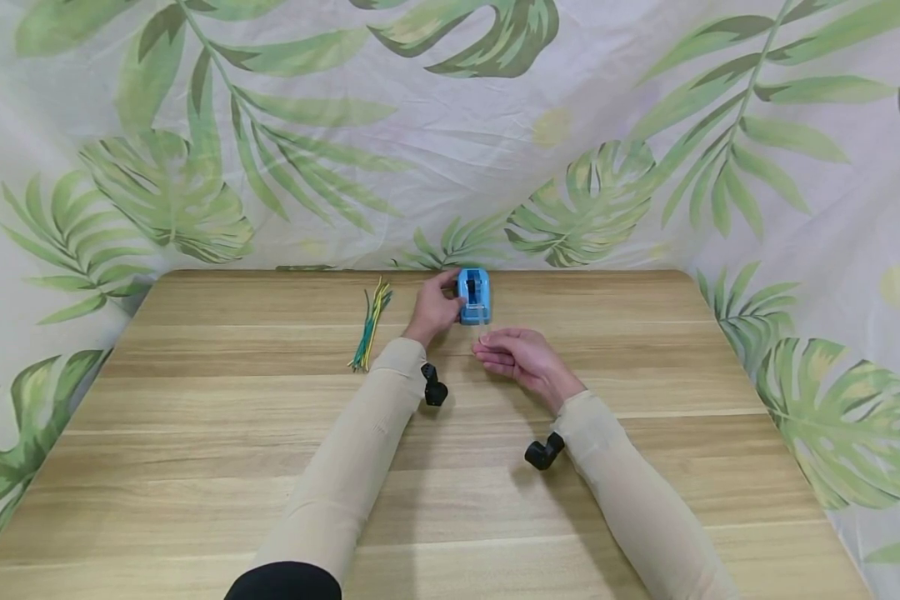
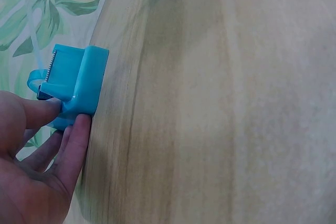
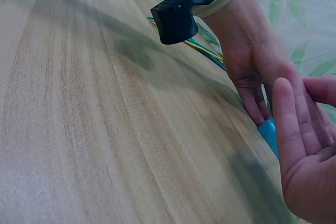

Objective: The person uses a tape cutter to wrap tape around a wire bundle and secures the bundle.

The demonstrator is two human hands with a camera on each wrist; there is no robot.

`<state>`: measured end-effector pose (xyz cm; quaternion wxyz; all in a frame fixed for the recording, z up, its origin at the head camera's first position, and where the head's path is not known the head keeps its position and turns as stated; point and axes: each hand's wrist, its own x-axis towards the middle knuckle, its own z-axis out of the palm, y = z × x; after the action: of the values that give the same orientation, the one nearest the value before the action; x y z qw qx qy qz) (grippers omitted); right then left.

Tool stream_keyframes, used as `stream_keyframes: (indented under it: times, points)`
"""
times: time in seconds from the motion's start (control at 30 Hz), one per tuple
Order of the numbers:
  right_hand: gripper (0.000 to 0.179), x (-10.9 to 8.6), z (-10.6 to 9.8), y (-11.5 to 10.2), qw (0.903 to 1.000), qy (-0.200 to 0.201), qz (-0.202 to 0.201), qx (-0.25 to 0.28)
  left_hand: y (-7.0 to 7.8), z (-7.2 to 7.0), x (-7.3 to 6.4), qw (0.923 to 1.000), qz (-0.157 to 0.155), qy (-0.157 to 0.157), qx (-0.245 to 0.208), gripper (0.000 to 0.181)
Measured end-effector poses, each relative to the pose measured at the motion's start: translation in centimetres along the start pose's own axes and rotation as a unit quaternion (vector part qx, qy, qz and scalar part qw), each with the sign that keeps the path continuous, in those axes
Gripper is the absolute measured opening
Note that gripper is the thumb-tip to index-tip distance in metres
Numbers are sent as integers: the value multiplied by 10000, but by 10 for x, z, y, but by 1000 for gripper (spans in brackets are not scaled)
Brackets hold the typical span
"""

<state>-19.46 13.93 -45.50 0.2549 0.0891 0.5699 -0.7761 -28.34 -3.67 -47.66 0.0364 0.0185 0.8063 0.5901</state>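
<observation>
A blue tape dispenser [image 2: 92, 80] with a toothed cutting edge stands near the table's far edge. My left hand [image 1: 432, 308] grips it from its left side, thumb on top near the cutter end and fingers along the side. From the dispenser a strip of clear tape [image 2: 34, 43] runs out toward my right hand [image 1: 521, 358]. That hand pinches the tape's free end between thumb and forefinger, just in front of the dispenser. In the right wrist view, the fingers [image 3: 286, 108] cover most of the dispenser.
Left of the dispenser lies a loose bundle of thin green and yellow wire-like strands [image 1: 371, 325]. The wooden table [image 1: 195, 467] ends at a leaf-patterned cloth [image 1: 450, 167] behind it. Each wrist carries a small black camera [image 1: 544, 451].
</observation>
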Motion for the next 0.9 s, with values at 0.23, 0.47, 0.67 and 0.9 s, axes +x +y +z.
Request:
stream_keyframes:
  times: [0.23, 0.47, 0.67, 0.9]
  points:
    - [39, -2, 1, 0, 10000, -21, 52, -78, 0, 0, 0, 10000, -12, -27, -29, 60]
    - [11, -3, 0, 2, 10000, -39, 32, -51, 1, 1, 0, 10000, -23, 7, -88, 61]
    - [10, -6, 0, 2, 9999, -81, 22, 70, 1, 0, 0, 9999, -17, 9, -117, 62]
    - [8, -10, 1, 2, 9999, -92, 18, 116, 0, 0, -1, 10000, 18, 42, -56, 61]
